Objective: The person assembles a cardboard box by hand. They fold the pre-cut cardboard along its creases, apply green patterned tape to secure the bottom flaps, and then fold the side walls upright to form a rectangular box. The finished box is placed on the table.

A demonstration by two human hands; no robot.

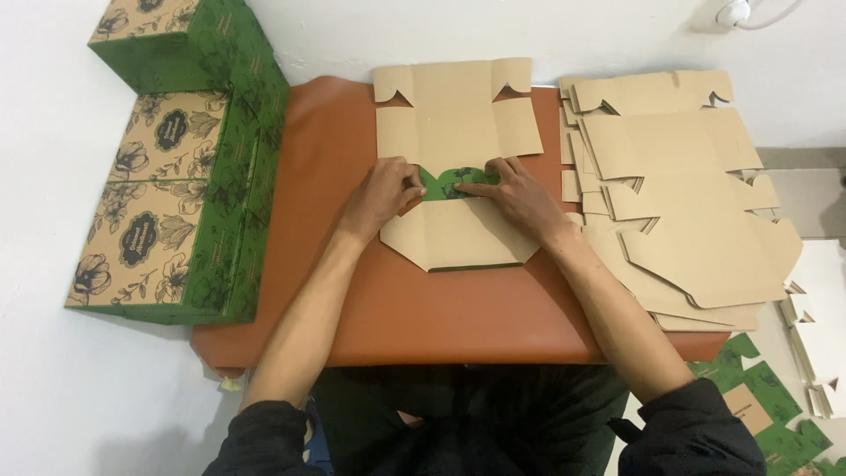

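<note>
— How far along is the folding?

— Early, I'd judge. The blank (454, 167) lies brown side up at the middle of the table (423, 317), one flap turned over so its green print shows. The left hand (385, 189) and right hand (515, 194) press that flap down, fingers bent and pinching its edge.

— What's done, what's left?

— Three finished boxes (176, 176), green and tan with flower prints and dark oval labels, are stacked on the left. A stack (679, 194) of flat brown blanks waits on the right.

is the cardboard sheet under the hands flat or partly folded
Partly folded: the cardboard sheet's near flap is turned over, its green printed side showing between both hands.
</note>
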